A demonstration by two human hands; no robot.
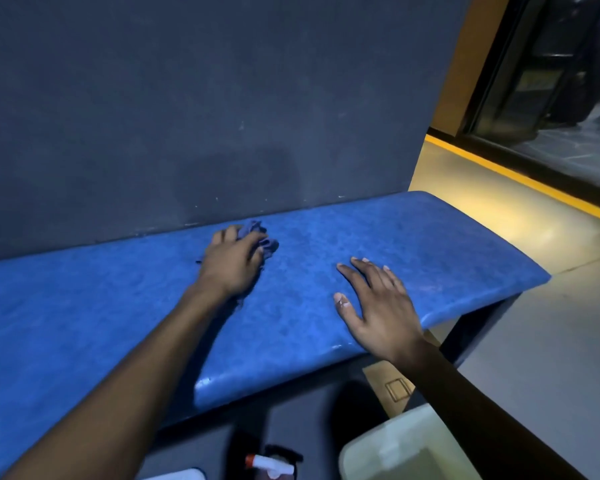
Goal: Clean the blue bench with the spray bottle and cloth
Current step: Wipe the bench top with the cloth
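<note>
The blue bench [413,237] runs across the view against a dark wall. My left hand [231,263] presses a crumpled blue cloth [262,239] onto the bench top near the wall, fingers closed over it. My right hand [374,306] lies flat on the bench near its front edge, fingers spread, holding nothing. The spray bottle [271,464], with a white and red nozzle and a black trigger, stands on the floor below the bench at the bottom of the view.
A pale bin [395,448] stands on the floor at bottom right, beside the spray bottle. The dark grey wall [205,116] backs the bench. The bench ends at right, with lit floor and a yellow stripe [520,174] beyond.
</note>
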